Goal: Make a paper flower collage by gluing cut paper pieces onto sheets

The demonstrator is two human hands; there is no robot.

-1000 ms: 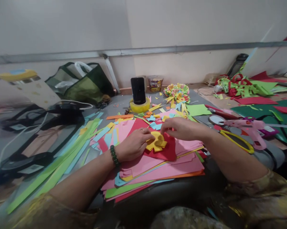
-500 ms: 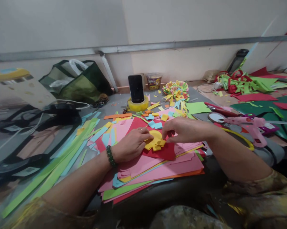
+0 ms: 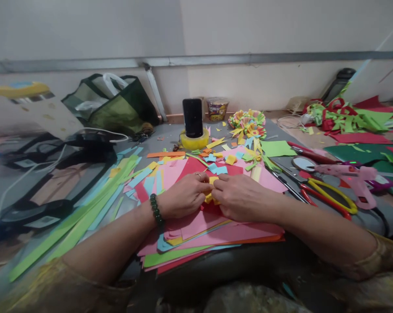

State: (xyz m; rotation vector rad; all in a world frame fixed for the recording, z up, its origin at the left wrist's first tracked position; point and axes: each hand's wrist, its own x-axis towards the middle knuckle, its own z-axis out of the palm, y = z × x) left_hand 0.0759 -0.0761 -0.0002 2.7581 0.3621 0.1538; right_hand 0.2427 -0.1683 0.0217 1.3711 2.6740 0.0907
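Observation:
A yellow paper cutout (image 3: 213,179) with folded flaps lies over a red sheet (image 3: 191,167), mostly hidden by my fingers. My left hand (image 3: 185,195), wearing a ring and a green bead bracelet, has its fingertips closed at the cutout's left side. From the right, my right hand (image 3: 242,198) curls its fingers over the cutout and pinches at it, almost touching the left fingertips. Below lies a stack of coloured paper (image 3: 222,238), mostly pink. Small blue paper pieces (image 3: 217,169) are scattered just beyond the hands.
Scissors (image 3: 330,195) and a pink glue gun (image 3: 356,174) lie to the right. Behind the hands, a phone (image 3: 193,117) stands in a yellow tape roll (image 3: 193,140) near pleated paper flowers (image 3: 248,121). Long green strips (image 3: 75,221) stretch along the left.
My right hand has moved left onto the yellow cutout and now covers much of it. My left hand stays at its left side. The view has shifted slightly, with the scissors now uncovered.

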